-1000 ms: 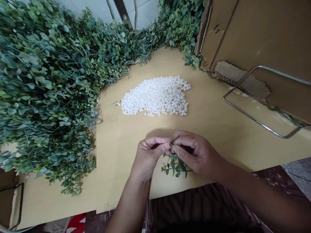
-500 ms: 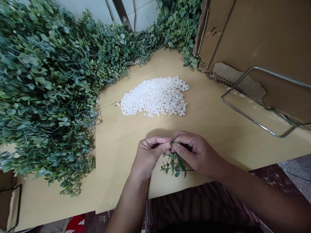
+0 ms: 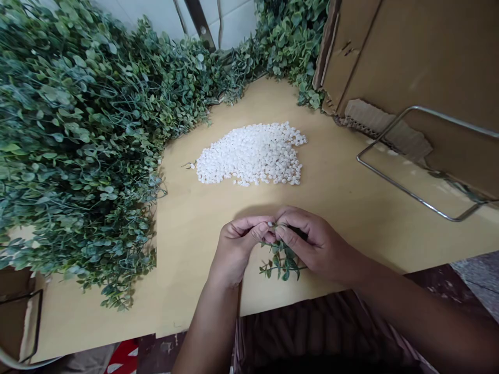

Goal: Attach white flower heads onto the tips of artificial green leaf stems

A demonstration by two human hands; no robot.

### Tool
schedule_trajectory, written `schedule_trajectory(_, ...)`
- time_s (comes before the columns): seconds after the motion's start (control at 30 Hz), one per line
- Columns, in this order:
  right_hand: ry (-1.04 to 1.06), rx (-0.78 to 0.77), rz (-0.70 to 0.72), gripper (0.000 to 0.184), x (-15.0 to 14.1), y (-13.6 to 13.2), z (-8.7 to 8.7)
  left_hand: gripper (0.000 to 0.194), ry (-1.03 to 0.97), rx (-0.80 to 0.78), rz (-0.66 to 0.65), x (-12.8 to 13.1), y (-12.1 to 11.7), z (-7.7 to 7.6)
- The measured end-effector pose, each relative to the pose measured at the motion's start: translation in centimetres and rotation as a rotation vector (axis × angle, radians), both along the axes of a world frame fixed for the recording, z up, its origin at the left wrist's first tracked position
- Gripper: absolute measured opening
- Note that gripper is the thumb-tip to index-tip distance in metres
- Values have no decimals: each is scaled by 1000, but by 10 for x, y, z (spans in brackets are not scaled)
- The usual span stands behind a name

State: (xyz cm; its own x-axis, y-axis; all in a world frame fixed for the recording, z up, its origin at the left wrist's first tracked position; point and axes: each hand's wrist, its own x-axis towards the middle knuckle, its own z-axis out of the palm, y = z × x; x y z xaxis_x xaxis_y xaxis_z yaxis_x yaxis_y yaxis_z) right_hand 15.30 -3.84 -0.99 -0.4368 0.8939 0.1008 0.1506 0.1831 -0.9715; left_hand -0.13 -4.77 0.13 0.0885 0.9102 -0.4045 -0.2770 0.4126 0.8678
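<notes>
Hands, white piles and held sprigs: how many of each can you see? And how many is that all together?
Left hand and right hand: 2
White pile: 1
Held sprig: 1
Total: 4

We saw a pale tiled wall at the back, a dark metal bar slanting before it. Beyond our tan worktop, we made out grey floor.
</notes>
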Motion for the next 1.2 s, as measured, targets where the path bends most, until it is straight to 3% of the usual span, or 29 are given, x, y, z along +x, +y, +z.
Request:
schedule_trajectory(0.3, -24, 174, -56, 23, 0, 1, -4, 17, 42, 19, 3, 3, 2, 1)
schedule_trajectory(0.63, -71, 80, -38, 25, 0, 1, -2, 19, 107, 17, -3, 5, 4, 1)
schedule_trajectory(0.73, -83, 31, -62, 25, -1, 3, -2, 21, 194, 81, 18, 4, 1, -1)
schedule_trajectory(0.83, -115, -20, -92, 25, -2, 3, -2, 20, 410, 225, 67, 0, -4, -1)
schedule_trajectory(0.93, -106, -44, -120, 26, -1, 3, 0, 15, 598, 363, 32, -7, -9, 1)
schedule_trajectory(1.2, -87, -24, -250, 26, 2, 2, 0, 14, 648, 420, -100, -10, -18, 5)
